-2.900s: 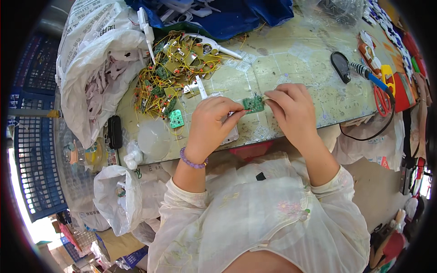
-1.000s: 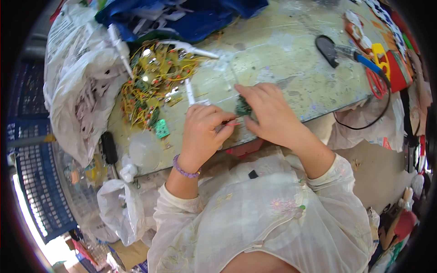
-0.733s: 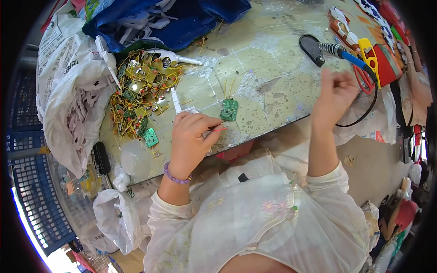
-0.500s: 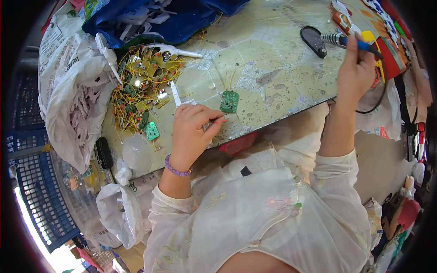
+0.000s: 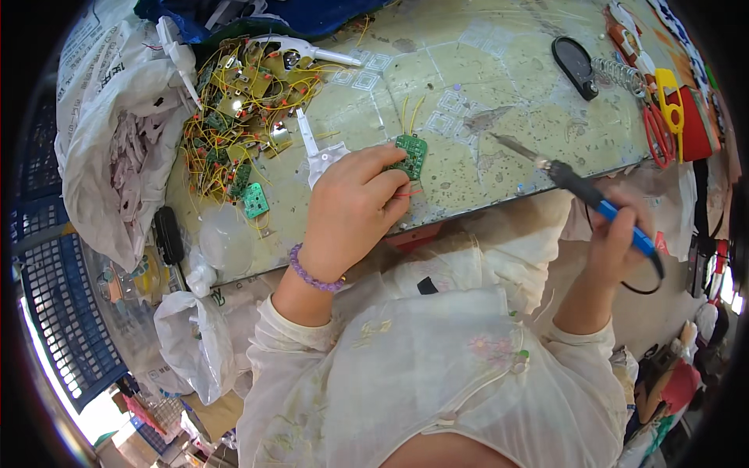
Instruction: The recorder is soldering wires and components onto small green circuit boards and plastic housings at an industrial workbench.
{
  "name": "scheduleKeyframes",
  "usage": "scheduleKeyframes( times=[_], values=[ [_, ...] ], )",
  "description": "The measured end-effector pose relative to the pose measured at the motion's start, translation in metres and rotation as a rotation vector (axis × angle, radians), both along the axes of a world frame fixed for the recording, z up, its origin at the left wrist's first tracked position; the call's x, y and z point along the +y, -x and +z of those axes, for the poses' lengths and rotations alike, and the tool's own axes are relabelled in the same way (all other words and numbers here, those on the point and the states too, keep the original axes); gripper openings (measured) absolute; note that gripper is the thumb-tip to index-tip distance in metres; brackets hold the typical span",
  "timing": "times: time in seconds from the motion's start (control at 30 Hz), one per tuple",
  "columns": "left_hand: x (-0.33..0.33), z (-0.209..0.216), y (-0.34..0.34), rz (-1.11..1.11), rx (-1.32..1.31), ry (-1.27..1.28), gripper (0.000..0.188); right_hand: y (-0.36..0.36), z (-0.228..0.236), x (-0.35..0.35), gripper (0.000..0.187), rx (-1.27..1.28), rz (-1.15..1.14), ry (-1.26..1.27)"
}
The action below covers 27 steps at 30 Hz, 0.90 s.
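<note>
My left hand (image 5: 360, 191), with a purple bead bracelet at the wrist, is closed in a pinch on thin red wire (image 5: 411, 191). Its index finger reaches onto the green circuit board (image 5: 413, 154), which has two yellow wires standing out from its far edge. In my right hand (image 5: 620, 234) is a soldering iron (image 5: 576, 186) with a blue and black handle, its tip angled to the left over the table's near edge. Just left of my left hand lies a white plastic housing (image 5: 321, 160).
A heap of yellow-wired parts (image 5: 250, 101) covers the table's left, with a lighter green board (image 5: 254, 200) below it. At the right are the iron's stand (image 5: 573, 69), with its coil, and yellow-handled scissors (image 5: 669, 101). A white sack (image 5: 86, 156) stands at far left.
The soldering iron has come out of its coil stand, and my right hand has brought it down and left. My left hand has moved right, onto the circuit board. The view has shifted slightly.
</note>
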<state>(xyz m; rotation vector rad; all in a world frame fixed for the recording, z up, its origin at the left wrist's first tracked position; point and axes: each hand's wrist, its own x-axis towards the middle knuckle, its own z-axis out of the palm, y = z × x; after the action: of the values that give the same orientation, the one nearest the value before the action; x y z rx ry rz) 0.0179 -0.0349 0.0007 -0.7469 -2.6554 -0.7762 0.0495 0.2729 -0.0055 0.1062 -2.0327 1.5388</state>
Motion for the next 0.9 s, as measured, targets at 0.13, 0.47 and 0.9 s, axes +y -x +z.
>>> scheduleKeyframes(
  times=[0.13,0.47,0.9],
  values=[
    [0.002,0.003,-0.001,0.005,-0.022,0.024,0.012,-0.001,-0.017,-0.026,0.029,0.088,0.294,0.219],
    [0.002,0.004,-0.002,0.007,0.005,0.029,0.015,0.009,-0.014,-0.037,0.024,0.312,0.547,-0.096],
    [0.002,-0.004,-0.003,-0.002,0.064,0.022,0.016,0.004,-0.009,-0.043,0.023,0.386,0.557,-0.254]
  ],
)
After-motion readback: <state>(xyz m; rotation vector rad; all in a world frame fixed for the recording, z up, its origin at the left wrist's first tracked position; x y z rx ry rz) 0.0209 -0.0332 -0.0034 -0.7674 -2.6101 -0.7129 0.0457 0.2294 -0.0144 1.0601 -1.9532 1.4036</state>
